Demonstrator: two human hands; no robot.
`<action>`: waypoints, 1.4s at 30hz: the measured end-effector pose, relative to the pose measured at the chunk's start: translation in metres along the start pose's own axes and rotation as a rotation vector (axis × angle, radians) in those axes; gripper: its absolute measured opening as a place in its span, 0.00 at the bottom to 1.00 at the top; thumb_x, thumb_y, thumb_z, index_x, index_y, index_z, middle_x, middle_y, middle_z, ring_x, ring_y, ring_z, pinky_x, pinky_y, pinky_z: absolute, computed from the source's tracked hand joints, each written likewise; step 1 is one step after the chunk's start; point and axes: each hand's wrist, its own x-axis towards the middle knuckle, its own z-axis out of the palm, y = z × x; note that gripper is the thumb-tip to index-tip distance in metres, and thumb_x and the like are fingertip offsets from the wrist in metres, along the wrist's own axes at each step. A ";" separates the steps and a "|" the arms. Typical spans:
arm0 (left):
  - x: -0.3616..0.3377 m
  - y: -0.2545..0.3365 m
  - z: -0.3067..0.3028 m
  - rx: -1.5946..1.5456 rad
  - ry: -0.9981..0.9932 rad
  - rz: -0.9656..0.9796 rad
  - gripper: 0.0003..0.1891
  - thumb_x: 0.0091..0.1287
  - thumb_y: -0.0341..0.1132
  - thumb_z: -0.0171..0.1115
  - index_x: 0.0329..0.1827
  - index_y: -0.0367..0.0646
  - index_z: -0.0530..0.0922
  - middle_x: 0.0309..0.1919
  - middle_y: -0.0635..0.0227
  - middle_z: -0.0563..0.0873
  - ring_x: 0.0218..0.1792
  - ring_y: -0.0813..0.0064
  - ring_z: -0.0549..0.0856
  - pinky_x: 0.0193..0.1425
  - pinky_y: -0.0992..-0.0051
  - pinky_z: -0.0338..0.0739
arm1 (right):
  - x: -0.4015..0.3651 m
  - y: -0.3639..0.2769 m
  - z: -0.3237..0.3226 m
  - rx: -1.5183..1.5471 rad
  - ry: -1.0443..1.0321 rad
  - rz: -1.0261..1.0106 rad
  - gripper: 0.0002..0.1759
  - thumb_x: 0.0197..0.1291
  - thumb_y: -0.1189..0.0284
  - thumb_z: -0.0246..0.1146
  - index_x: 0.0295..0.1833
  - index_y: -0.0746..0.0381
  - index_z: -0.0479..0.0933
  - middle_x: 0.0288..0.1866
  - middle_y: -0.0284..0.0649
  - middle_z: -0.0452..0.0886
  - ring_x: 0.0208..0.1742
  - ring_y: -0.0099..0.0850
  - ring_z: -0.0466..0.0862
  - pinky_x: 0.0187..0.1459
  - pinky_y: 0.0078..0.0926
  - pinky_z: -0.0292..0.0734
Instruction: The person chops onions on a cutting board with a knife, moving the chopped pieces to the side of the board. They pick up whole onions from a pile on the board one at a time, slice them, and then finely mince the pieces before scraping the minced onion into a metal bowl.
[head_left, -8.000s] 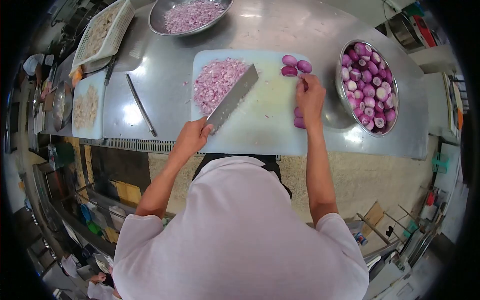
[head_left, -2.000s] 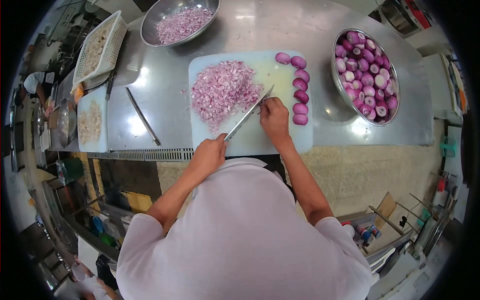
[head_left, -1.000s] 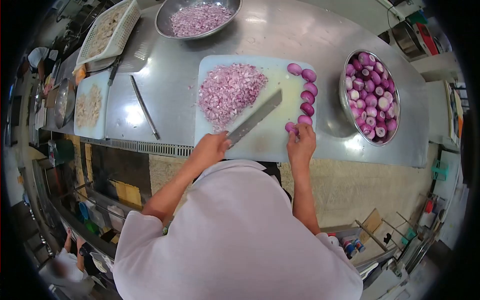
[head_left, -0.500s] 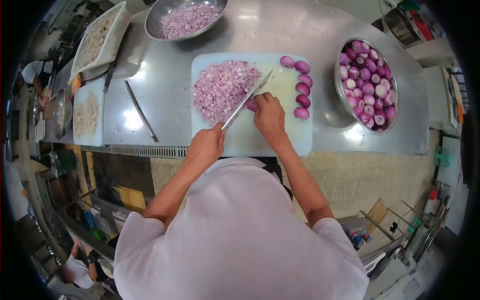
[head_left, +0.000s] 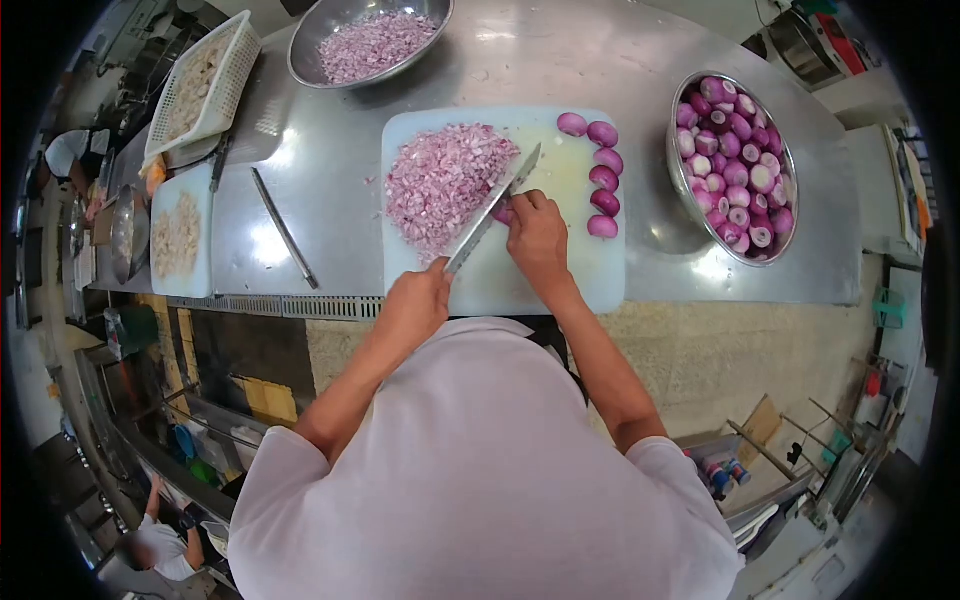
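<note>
My left hand point(head_left: 417, 303) is closed round the handle of a kitchen knife point(head_left: 487, 218), whose blade slants up and to the right over the white cutting board point(head_left: 590, 280). Bent fingers of my right hand point(head_left: 538, 235) press a piece of red onion point(head_left: 503, 213) against the board, close beside the blade; most of that piece is hidden. To the left of the blade spreads a heap of chopped red onion point(head_left: 440, 180). Along the board's right side, several halved red onions point(head_left: 604, 178) lie in a column.
A metal bowl of peeled red onions point(head_left: 672, 160) stands on the right; another bowl point(head_left: 300, 60) holds chopped onion at the back. A steel rod point(head_left: 283, 228), a second board point(head_left: 205, 240) and a white basket point(head_left: 233, 85) are on the left. Other people point(head_left: 165, 545) are at far left.
The knife and my left hand have shifted slightly down. My right hand stays by the onion piece, its fingers a little lower. The camera view has shifted slightly.
</note>
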 end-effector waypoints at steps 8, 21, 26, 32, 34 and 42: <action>0.005 -0.002 0.001 0.010 0.032 0.018 0.08 0.70 0.29 0.57 0.45 0.32 0.77 0.23 0.40 0.81 0.28 0.37 0.82 0.34 0.45 0.74 | -0.001 0.001 0.001 0.036 0.038 -0.011 0.07 0.57 0.81 0.57 0.41 0.64 0.78 0.40 0.46 0.77 0.41 0.47 0.77 0.43 0.45 0.77; 0.006 0.005 0.006 0.006 -0.022 0.060 0.07 0.69 0.28 0.57 0.41 0.30 0.76 0.21 0.40 0.80 0.28 0.37 0.81 0.33 0.46 0.73 | -0.008 0.003 0.001 0.101 0.085 -0.001 0.04 0.58 0.81 0.58 0.37 0.64 0.77 0.38 0.46 0.77 0.41 0.48 0.77 0.43 0.44 0.75; 0.017 0.002 0.006 0.048 -0.011 0.102 0.07 0.69 0.28 0.57 0.42 0.30 0.76 0.21 0.39 0.80 0.27 0.37 0.81 0.32 0.46 0.73 | -0.008 0.005 0.004 0.104 0.116 -0.010 0.04 0.57 0.82 0.58 0.37 0.64 0.77 0.38 0.46 0.77 0.41 0.48 0.77 0.43 0.45 0.75; 0.018 -0.002 0.010 0.026 -0.065 0.067 0.07 0.70 0.28 0.57 0.43 0.31 0.76 0.22 0.40 0.80 0.27 0.37 0.81 0.33 0.46 0.73 | -0.012 0.006 0.007 0.134 0.142 -0.016 0.05 0.54 0.83 0.61 0.37 0.65 0.77 0.36 0.46 0.78 0.39 0.48 0.78 0.42 0.44 0.75; 0.017 0.008 0.000 0.015 -0.027 0.071 0.07 0.71 0.30 0.57 0.43 0.33 0.76 0.21 0.42 0.79 0.27 0.38 0.80 0.31 0.49 0.70 | -0.011 0.009 0.002 0.145 0.154 -0.034 0.04 0.55 0.83 0.60 0.36 0.65 0.77 0.36 0.46 0.77 0.40 0.48 0.78 0.42 0.44 0.75; 0.011 -0.001 0.001 0.014 0.033 0.037 0.09 0.71 0.29 0.56 0.44 0.30 0.76 0.21 0.42 0.80 0.27 0.39 0.81 0.32 0.48 0.72 | -0.013 0.006 -0.001 0.196 0.206 -0.081 0.06 0.55 0.84 0.60 0.37 0.65 0.81 0.39 0.47 0.80 0.39 0.47 0.79 0.42 0.41 0.77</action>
